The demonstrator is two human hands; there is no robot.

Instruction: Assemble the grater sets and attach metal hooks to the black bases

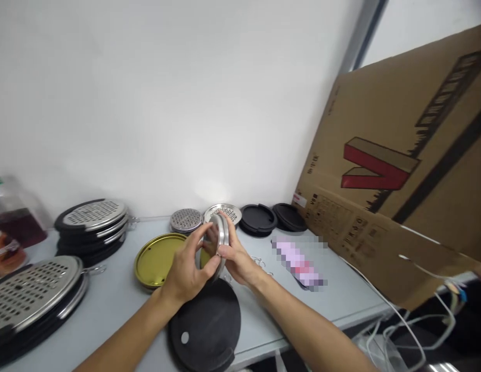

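A: Where's our metal disc (222, 235)?
B: On edge above the tabletop (120, 292), near the black disc (209, 320); gold lid (157, 256) left.
A: Our fingers (197, 235)?
B: Left hand (189, 269), right hand (237, 253), both gripping it.

Held disc (222, 235) glossy metal; black disc (207, 325) smooth, matt.

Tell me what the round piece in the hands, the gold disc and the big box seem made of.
Round piece: polished metal, probably steel; its rim is bright and silvery.
Gold disc: glossy, probably coated metal; its surface has a yellow sheen, though plastic is possible.
Big box: matt cardboard, judging by its brown printed panels.
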